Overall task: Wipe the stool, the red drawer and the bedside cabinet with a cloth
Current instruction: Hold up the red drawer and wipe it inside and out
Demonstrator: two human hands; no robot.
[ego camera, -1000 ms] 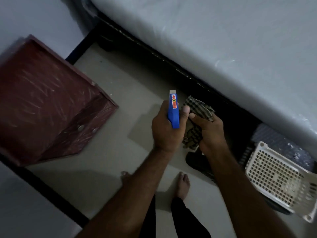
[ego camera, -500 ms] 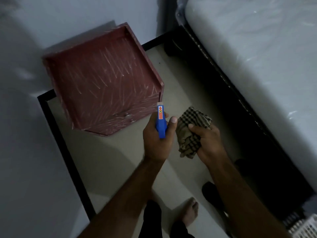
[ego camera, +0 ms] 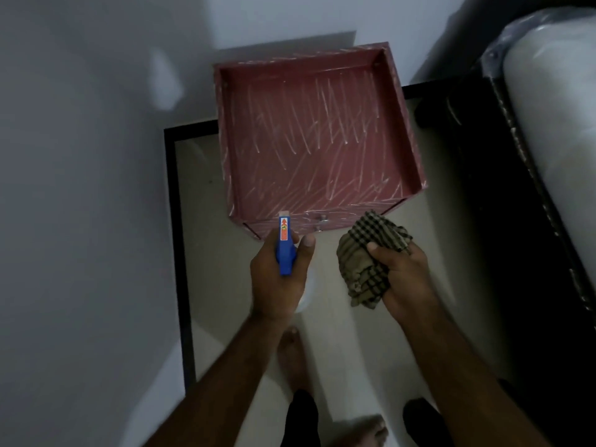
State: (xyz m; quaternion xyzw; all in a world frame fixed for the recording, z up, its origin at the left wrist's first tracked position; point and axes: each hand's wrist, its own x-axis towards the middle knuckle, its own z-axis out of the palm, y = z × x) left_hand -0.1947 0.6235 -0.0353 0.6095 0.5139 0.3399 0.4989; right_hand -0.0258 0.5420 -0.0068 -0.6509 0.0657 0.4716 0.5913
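Fingers first: the left hand (ego camera: 277, 279) has its fingers (ego camera: 306, 241) wrapped round the blue head of a spray bottle (ego camera: 283, 250), nozzle pointing forward. The right hand (ego camera: 403, 282) has its fingers (ego camera: 374, 246) bunched tight on the checked cloth (ego camera: 367, 262), which is wadded up and hanging out both ends of the fist. Neither grip has changed over the last second.

What did change is where everything sits. A second ago the red drawer (ego camera: 316, 140) was way off to the left and tilted in the view, with a white basket showing under the bed. Now the person has swung round, so it's square-on, dead ahead and just past both hands. Its little knobs (ego camera: 322, 217) sit right between the nozzle and the cloth, and the basket is out of view. The drawer sits on the floor (ego camera: 225, 285) against the wall (ego camera: 96, 156), with the bed (ego camera: 548, 124) off to the right.

The red top is covered in pale streaks, though I can't tell if that's dust or scratches. The cloth isn't touching it yet.

My read: that was the line-up. The drawer is next, probably a spray and then a wipe, and nothing here looks wiped so far.
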